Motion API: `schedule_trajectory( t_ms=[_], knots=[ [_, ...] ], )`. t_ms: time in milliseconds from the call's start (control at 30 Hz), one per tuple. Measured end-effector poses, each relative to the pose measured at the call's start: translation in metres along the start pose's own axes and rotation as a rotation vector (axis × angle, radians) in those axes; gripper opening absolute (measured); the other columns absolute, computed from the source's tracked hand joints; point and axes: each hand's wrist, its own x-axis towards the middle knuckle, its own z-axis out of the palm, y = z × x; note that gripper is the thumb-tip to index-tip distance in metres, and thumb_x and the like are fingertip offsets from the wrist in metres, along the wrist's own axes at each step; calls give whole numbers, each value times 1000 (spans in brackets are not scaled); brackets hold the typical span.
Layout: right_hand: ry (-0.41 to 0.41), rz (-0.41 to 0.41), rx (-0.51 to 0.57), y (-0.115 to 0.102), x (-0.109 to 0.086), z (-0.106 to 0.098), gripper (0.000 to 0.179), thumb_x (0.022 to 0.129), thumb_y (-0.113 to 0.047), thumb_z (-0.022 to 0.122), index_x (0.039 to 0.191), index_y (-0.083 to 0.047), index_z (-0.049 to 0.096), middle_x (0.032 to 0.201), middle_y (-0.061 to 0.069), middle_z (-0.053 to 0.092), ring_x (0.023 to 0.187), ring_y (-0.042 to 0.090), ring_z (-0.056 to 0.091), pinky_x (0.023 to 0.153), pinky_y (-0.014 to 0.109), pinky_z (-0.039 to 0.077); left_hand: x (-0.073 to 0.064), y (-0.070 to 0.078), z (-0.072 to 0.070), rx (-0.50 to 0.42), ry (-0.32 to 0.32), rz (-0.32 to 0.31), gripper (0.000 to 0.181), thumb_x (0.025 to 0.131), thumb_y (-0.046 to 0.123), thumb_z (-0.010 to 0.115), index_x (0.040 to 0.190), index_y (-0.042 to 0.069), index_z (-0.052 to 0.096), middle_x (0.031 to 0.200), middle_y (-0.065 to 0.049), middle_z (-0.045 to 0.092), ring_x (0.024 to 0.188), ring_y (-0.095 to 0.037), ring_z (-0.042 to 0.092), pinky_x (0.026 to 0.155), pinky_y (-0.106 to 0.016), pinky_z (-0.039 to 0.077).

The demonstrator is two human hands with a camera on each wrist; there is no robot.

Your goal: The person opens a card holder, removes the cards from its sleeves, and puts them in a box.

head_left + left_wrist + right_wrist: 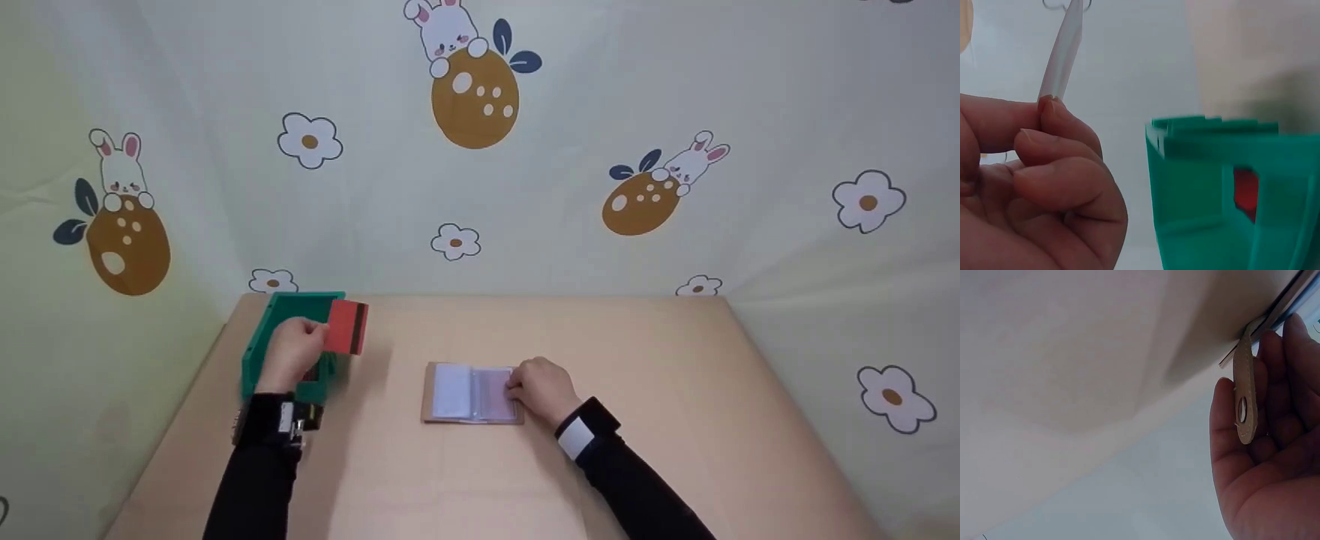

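Observation:
My left hand (294,349) pinches a red card (343,327) with a black stripe, held above the right side of a green plastic bin (304,295). In the left wrist view the card (1064,56) shows nearly edge-on between thumb and forefinger, the other fingers curled. An open card holder (452,391) with clear sleeves and a tan cover lies flat on the table. My right hand (546,388) grips its right edge. In the right wrist view the holder's tan snap strap (1244,391) lies against the fingers of that hand.
Something red (1245,191) shows through a slot in the bin's wall. The tan tabletop (645,337) meets a pale patterned curtain (360,217) at its back and sides. The bin stands at the table's back left.

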Motion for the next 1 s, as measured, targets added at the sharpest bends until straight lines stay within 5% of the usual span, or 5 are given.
schedule_trajectory(
  t_ms=[200, 400, 500, 800, 1000],
  knots=[
    [0, -3, 4, 0, 0, 1, 7, 80, -17, 81, 86, -13, 81, 84, 1, 72, 78, 19, 66, 70, 35, 53, 3, -9, -21, 55, 39, -5, 40, 104, 25, 42, 115, -11, 56, 99, -17, 54, 86, -27, 50, 69, -35, 41],
    [11, -12, -7, 0, -1, 0, 7, 80, -15, 81, 87, -12, 81, 85, 1, 73, 79, 19, 66, 71, 35, 54, 10, -18, -39, 107, 68, -27, 33, 104, 23, 40, 80, 3, 49, 69, -4, 40, 64, -20, 41, 56, -33, 33],
    [17, -14, -17, 0, -1, 0, 7, 81, -15, 81, 87, -12, 81, 85, 1, 73, 81, 19, 66, 71, 36, 54, 12, -23, -45, 119, 79, -43, 32, 104, 23, 40, 80, 4, 49, 69, -4, 39, 64, -20, 41, 57, -33, 33],
    [2, -9, -14, 0, -1, -1, 9, 81, -15, 81, 89, -11, 81, 86, 2, 73, 81, 20, 66, 73, 36, 53, 14, -36, -46, 204, 124, -28, 38, 102, 18, 43, 65, 8, 41, 60, -1, 36, 57, -19, 39, 54, -33, 31],
    [-3, 8, -17, 0, -1, 0, 9, 81, -16, 81, 89, -10, 81, 85, 2, 73, 81, 20, 65, 73, 36, 53, 14, -36, -42, 216, 94, -39, 33, 102, 18, 42, 75, 2, 50, 66, -5, 39, 63, -22, 42, 57, -34, 32]
  ],
)
